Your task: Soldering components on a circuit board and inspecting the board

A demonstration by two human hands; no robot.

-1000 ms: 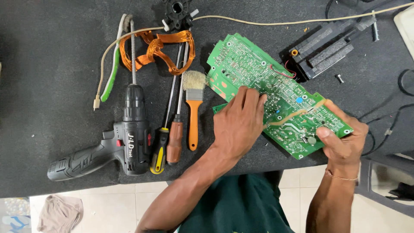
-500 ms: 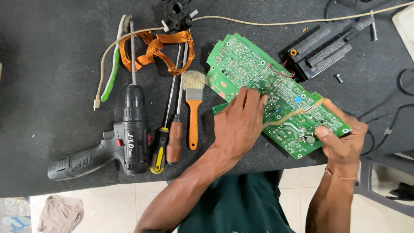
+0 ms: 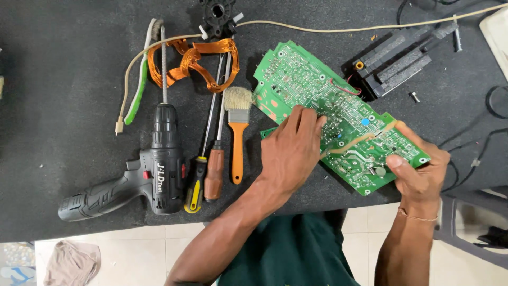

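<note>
Green circuit board [image 3: 338, 114] lies under the flat, spread left hand [image 3: 291, 153], its near corner pinched by right hand [image 3: 418, 172] fingers.

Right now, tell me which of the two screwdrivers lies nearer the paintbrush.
The brown-handled screwdriver: it lies right beside the orange-handled paintbrush, while the black-and-yellow-handled screwdriver lies farther left, next to the black cordless drill.

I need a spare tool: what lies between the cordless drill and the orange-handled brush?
Head view: two screwdrivers, one yellow-and-black handled, one brown-handled, lying side by side.
</note>
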